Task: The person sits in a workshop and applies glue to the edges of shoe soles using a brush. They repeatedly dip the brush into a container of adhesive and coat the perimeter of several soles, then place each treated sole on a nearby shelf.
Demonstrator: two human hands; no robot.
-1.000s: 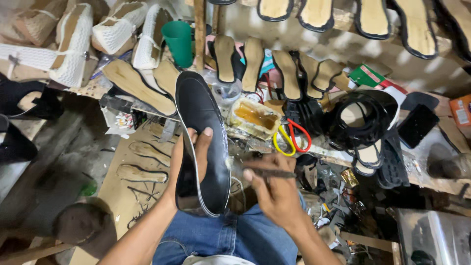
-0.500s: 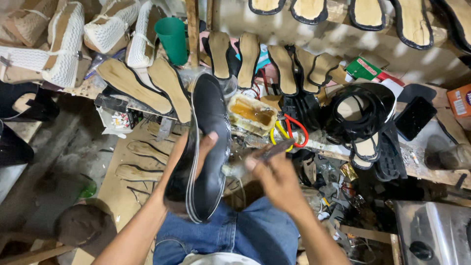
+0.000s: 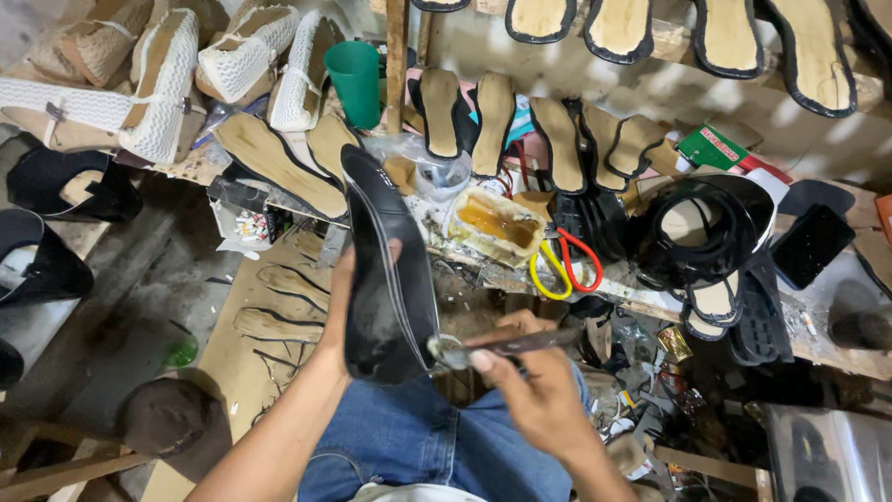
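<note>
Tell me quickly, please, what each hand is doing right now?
Left hand: closed around the black shoe sole, holding it up.
Right hand: closed on a brush, its tip at the sole's lower edge.

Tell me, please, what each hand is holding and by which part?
Left hand grips the black shoe sole along its edge; right hand holds a small brush by its handle.

1 head-worn camera looks steeply down (close range) over the lap toward the cluttered workbench (image 3: 650, 297).
</note>
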